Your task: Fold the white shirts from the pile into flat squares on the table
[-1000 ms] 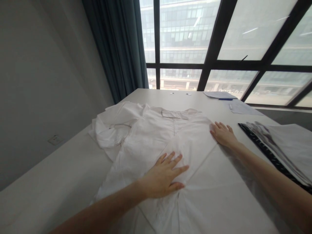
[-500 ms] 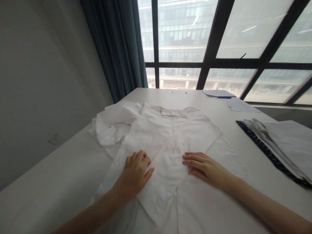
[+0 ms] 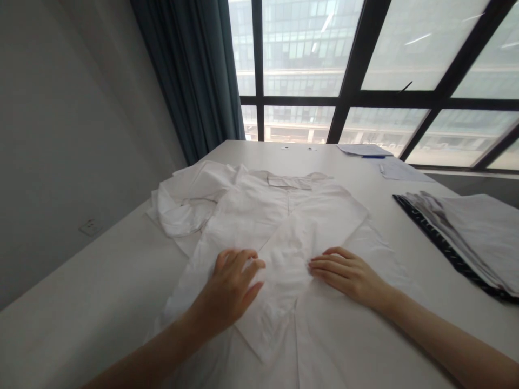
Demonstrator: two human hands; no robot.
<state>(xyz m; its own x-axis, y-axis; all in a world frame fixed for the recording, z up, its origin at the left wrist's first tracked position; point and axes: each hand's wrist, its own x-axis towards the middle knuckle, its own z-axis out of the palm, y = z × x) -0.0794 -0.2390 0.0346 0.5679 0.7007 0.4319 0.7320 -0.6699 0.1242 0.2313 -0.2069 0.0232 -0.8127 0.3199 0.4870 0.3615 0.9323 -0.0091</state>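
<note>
A white shirt (image 3: 247, 221) lies spread on the table, its collar (image 3: 290, 182) pointing away from me. One sleeve (image 3: 290, 243) is folded diagonally across the body, and the other sleeve (image 3: 182, 210) is bunched at the far left. My left hand (image 3: 235, 283) is over the left side of the shirt, open, fingers bent and apart, thumb spread. On the right, my right hand (image 3: 348, 274) rests on the cloth beside the folded sleeve with its fingers stretched out. Its thumb is hidden. Neither hand visibly grips the fabric.
A stack of folded white garments with a black striped edge (image 3: 450, 254) sits at the table's right side. Papers (image 3: 405, 170) and a blue pen (image 3: 373, 156) lie at the far right. A dark curtain (image 3: 198, 70) and windows stand beyond the table (image 3: 121, 270).
My left hand has shifted slightly right and its fingers have spread more. My right hand has moved a little right, its thumb now out of sight. The view has tilted slightly.
</note>
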